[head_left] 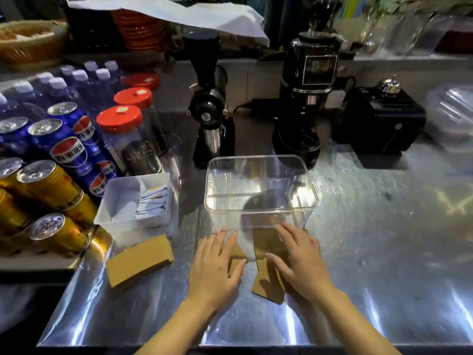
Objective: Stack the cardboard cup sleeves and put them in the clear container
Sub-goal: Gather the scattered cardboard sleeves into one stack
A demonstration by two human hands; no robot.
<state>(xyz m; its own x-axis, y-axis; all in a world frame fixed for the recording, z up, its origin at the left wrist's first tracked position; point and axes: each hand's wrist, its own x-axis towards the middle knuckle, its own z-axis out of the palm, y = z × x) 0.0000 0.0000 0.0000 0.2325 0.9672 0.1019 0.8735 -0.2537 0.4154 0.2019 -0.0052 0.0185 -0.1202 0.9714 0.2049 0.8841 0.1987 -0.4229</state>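
Brown cardboard cup sleeves lie flat on the steel counter. One stack of sleeves rests at the left, apart from my hands. My left hand lies flat, fingers spread, on one loose sleeve. My right hand presses flat on other loose sleeves, which overlap and point toward me. The clear container stands just beyond my fingertips, open at the top and with nothing inside.
A white tray with sachets sits left of the container. Cans, bottles and red-lidded jars crowd the left. Two black grinders and a black box stand behind. The counter's front edge is near me.
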